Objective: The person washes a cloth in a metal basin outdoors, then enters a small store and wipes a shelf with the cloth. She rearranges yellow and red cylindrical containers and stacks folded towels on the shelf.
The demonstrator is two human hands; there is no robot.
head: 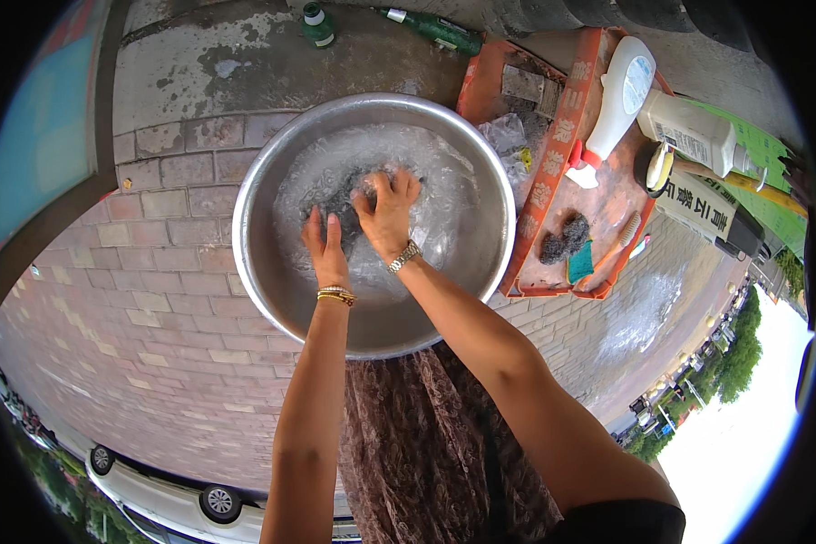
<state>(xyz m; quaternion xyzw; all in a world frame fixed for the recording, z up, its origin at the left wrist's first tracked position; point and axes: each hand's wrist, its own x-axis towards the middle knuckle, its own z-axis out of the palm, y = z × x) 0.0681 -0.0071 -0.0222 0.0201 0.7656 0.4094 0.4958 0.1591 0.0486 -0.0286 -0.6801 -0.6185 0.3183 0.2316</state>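
Observation:
A large stainless steel basin stands on the paving before me, with rippling, clear-looking water inside. Dark grey, soft-looking material lies in the water between my hands; whether it is cloth or steel wool is unclear. My left hand, with bracelets at the wrist, touches the left edge of this material, fingers pointing away from me. Over its right side my right hand, wearing a metal watch, bends its fingers down. The water and blur hide part of the fingertips, so the grip of either hand is unclear.
Right of the basin, an orange crate bears a white spray bottle, a pump bottle, steel wool, a green scouring pad and a brush. Green glass bottles lie or stand beyond. A parked car is at lower left.

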